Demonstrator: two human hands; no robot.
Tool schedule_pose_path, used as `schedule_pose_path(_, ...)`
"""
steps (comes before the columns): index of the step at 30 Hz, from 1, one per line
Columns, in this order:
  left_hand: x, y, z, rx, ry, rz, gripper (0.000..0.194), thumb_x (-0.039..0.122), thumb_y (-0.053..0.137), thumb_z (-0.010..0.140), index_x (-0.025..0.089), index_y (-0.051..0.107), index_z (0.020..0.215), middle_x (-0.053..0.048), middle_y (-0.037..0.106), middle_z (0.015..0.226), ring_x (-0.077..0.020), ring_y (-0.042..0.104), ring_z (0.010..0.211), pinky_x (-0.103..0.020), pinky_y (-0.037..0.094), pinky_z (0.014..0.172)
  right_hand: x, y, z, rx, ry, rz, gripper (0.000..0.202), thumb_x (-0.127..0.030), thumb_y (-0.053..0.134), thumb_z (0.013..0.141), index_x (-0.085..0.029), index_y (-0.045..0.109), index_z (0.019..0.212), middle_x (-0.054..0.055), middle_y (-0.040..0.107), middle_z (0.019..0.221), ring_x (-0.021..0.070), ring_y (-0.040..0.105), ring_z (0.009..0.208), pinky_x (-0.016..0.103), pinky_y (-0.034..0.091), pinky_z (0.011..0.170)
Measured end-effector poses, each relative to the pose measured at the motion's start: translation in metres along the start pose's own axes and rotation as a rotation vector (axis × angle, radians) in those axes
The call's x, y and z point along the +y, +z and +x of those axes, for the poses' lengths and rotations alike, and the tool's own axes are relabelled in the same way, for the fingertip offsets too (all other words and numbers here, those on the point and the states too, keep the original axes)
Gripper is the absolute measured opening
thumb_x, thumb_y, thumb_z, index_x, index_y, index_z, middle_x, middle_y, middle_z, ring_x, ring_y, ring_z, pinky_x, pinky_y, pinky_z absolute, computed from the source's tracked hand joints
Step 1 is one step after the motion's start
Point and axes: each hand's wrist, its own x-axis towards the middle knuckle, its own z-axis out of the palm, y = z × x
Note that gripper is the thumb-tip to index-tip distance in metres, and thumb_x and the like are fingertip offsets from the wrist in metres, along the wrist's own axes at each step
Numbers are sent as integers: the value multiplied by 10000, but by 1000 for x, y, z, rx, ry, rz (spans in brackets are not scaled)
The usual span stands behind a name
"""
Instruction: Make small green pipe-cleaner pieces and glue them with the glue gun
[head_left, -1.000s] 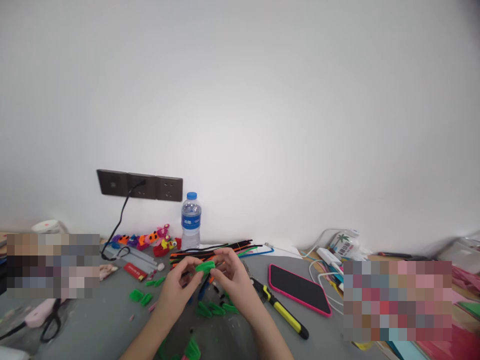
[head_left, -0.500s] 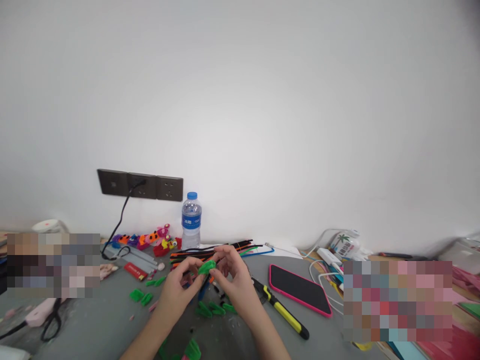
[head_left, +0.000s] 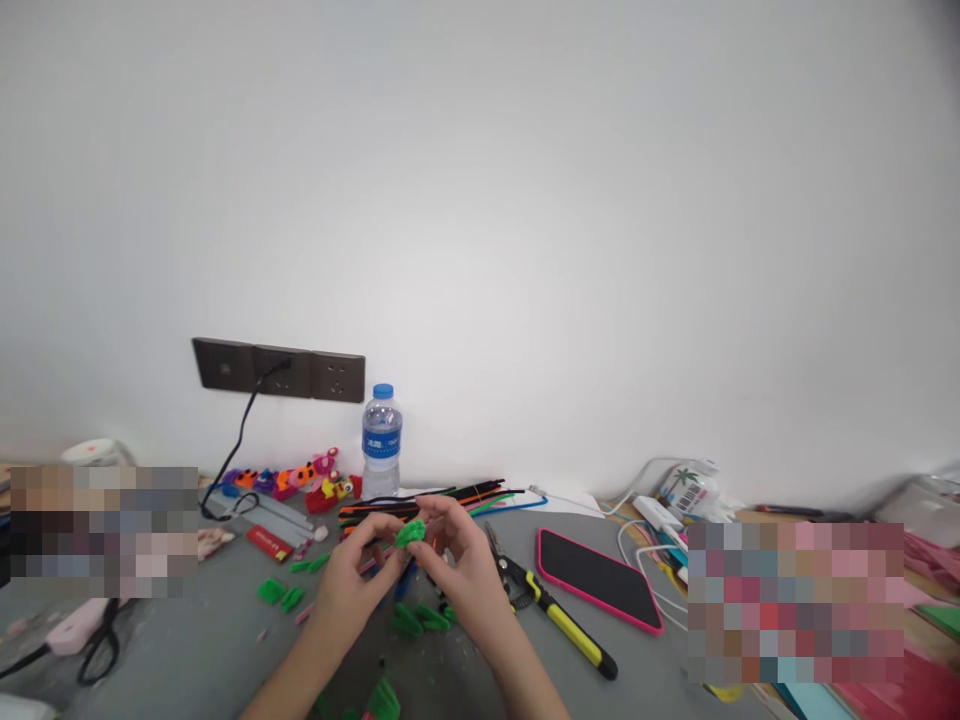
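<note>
Left hand (head_left: 357, 572) and right hand (head_left: 460, 562) both pinch the green fuzzy piece (head_left: 409, 533), grip clamped; uneven pressure could bend it askew

No text is legible with certainty. The bottle (head_left: 382, 475) carries a blue label (head_left: 381, 443) with white characters, too small to read. The white container (head_left: 694, 487) bears dark lettering below a green palm-tree print; the wording is unclear. The red packet (head_left: 269, 543) shows pale, illegible marking.
</note>
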Motion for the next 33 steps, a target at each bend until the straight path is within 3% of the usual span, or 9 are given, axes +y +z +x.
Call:
schedule_pose_path(8, 1, 0, -1, 8, 33, -37, 113, 264, 619, 793, 190, 652, 872, -35, 677, 834, -186, 641, 773, -244, 513, 667, -1, -1, -1, -29, -10, 27, 295, -144, 664, 696, -194, 631, 985, 9, 614, 819, 147, 525, 673, 266, 418, 636)
schedule_pose_path(16, 0, -1, -2, 46, 42, -67, 110, 246, 645, 760, 194, 665, 855, -47, 692, 869, -189, 644, 773, -245, 526, 665, -7, -2, 0, -62, -127, -44, 177, -122, 664, 710, -189, 658, 873, 25, 588, 858, 150, 538, 695, 259, 419, 623)
schedule_pose_path(27, 2, -2, -2, 58, 63, -72, 120, 238, 649, 753, 197, 681, 860, -46, 710, 873, -188, 650, 785, -240, 529, 678, -13, 0, -3, -26, -307, -148, 165, -104, 637, 766, -207, 666, 891, 38, 611, 876, 171, 570, 779, 256, 459, 652)
schedule_pose_path(33, 3, -1, -2, 98, 55, -85, 105, 244, 657, 732, 189, 671, 819, -42, 703, 842, -186, 649, 758, -246, 541, 672, -9, 3, -5, -10, -313, -191, 240, -70, 611, 770, -208, 636, 965, 32, 629, 894, 159, 563, 753, 246, 451, 644)
